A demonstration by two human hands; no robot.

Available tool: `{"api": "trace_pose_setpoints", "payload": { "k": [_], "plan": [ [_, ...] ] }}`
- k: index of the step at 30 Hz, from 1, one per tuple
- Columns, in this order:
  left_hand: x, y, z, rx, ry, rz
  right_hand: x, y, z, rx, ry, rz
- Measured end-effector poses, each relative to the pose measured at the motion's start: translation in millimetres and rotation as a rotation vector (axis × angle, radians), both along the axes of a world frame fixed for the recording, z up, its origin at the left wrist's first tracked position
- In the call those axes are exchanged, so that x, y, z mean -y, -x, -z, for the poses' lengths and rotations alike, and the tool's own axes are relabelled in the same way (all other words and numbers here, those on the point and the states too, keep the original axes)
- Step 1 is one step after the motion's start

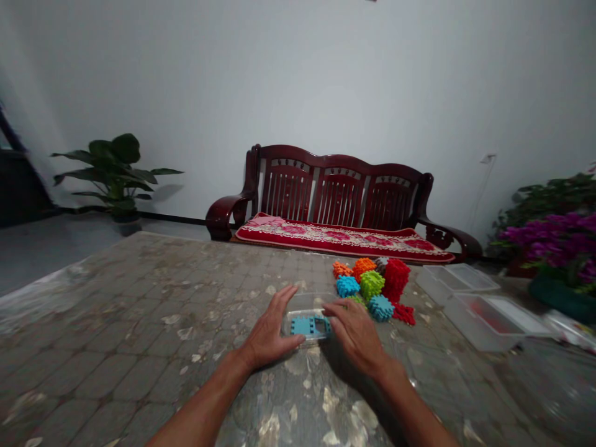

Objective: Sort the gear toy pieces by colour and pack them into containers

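A small clear plastic box point(305, 304) sits on the table with a light-blue toothed block piece point(311, 325) inside it. My left hand point(270, 332) lies against the box's left side, fingers stretched out and flat, thumb by the blue piece. My right hand point(356, 332) rests against the box's right side, fingers extended toward the blue piece. Just behind and to the right lies a pile of several coloured interlocking blocks point(377, 285), orange, red, green, blue and grey.
The table point(139, 323) has a stone-pattern top. Clear plastic containers point(484, 313) stand at the right. Behind the table is a dark wooden bench point(339, 198) with a red cushion, a potted plant point(116, 171) at left, and purple flowers point(554, 239) at right.
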State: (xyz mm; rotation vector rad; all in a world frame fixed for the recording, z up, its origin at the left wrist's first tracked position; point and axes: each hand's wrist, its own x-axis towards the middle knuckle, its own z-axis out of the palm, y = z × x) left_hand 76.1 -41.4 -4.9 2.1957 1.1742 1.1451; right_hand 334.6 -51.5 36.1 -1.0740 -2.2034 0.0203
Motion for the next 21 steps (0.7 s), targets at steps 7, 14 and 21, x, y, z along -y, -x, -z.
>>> {"api": "trace_pose_setpoints", "payload": {
  "k": [7, 14, 21],
  "plan": [
    [0.3, -1.8, 0.4, -0.001, -0.011, -0.006, -3.7, 40.5, -16.4, 0.281, 0.109, -0.134],
    [1.1, -2.7, -1.1, 0.003, -0.013, -0.005, -5.3, 45.2, -19.3, 0.36, 0.161, -0.162],
    [2.4, -1.8, -5.9, -0.012, 0.02, 0.009, -15.5, 13.3, -16.2, 0.005, 0.09, 0.049]
  ]
}}
